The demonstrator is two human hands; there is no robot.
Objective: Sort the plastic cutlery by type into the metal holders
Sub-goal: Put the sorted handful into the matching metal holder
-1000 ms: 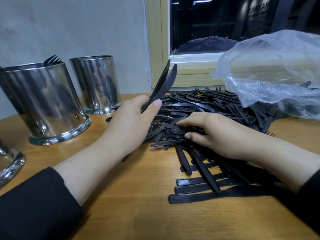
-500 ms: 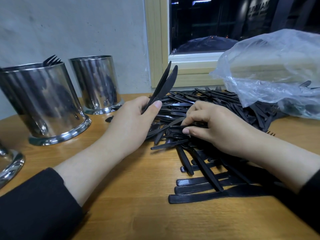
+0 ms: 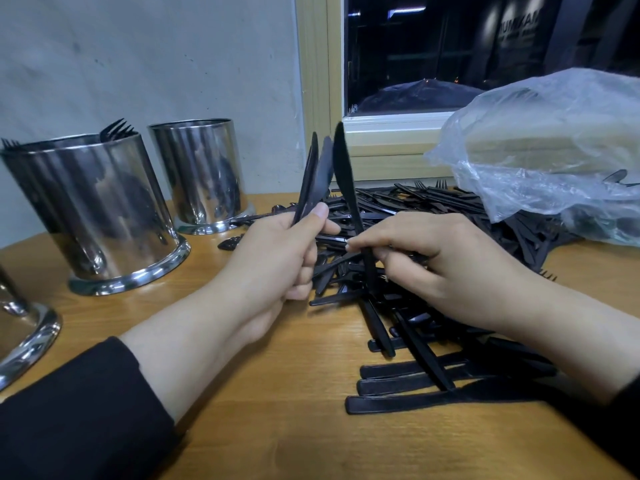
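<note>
Above the near left edge of the cutlery pile (image 3: 433,216) on the tabletop (image 3: 263,393), the right hand (image 3: 446,268) pinches one knife (image 3: 346,181) upright, blade up, just right of the two knives (image 3: 313,178) gripped in the left hand (image 3: 277,268). The fork holder (image 3: 93,209) and back holder (image 3: 201,174) stand left; their contents are mostly hidden.

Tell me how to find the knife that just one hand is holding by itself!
Start at the black cutlery pile on the wooden table below the window. The right hand pinches one black plastic knife, blade up. Unlike the knives bunched in the left hand, it stands alone.
</note>
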